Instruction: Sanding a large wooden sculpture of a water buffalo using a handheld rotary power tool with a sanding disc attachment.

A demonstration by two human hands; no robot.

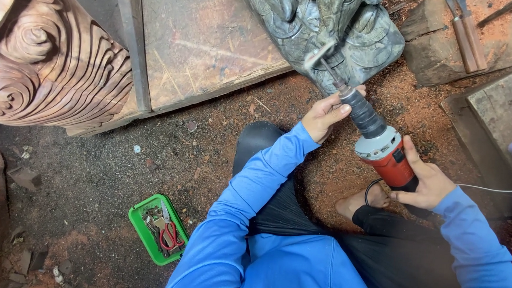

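Item: seated person in blue sleeves and dark trousers, working a red and grey grinder (382, 152) against a dark carved figure (330, 26) that stands on the sawdust-strewn ground at top centre. Left hand (326, 115): closed round the black neck of the grinder, thumb on top, steering. Right hand (424, 180): wrapped about the red body at the rear, fingers curled under, cord (490, 189) running off to the right. Bit (323, 55): blurred, apparently spinning, at the lower edge of the figure. State of work, as a judgement: the figure already carries deep folds and relief over its visible surface, so shaping looks well advanced; the tool is on a detail near the base, which suggests finishing cuts remain; how much cannot be told. Surroundings: pale wooden carving with spirals (46, 66) at left, unpainted; flat board (203, 44) behind; two chisels (465, 32) on a wood block at upper right; green tray (157, 229) of pliers and small parts near the left elbow; bare foot (360, 203) under the grinder. Not made out: upper part of the figure, cut off by the frame; exact contact point of the bit, lost in blur; tray contents beyond the red-handled pliers.
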